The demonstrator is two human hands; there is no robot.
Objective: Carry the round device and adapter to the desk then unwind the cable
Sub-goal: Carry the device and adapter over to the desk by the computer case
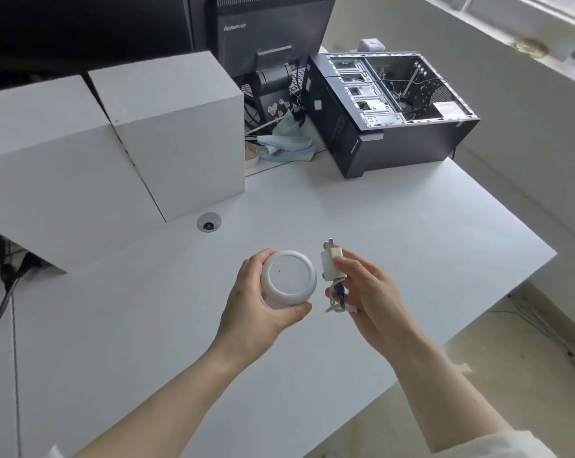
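Both hands up over the big white desk (378, 233), nothing set down yet. Left hand (256, 312) wrapped round the smooth white round plastic device (289, 277), thumb under the rim, flat face up. Right hand (365, 289) closed on the small white plug adapter (330, 264), prongs pointing up; thin white cable (337, 300) bunched w/ a blue tie just below, tucked in the fingers. Device & adapter just beside each other, not touching.

Seems like carry part is near done, unwinding next. Best to lower both onto the bare desk in front, well clear of the white boxes (167, 127) & the open black computer case (388, 107). Keep device flat so no rolling. Then pinch blue tie, pull off gently, no yanking at the plug end. Let loops fall loose one by one.
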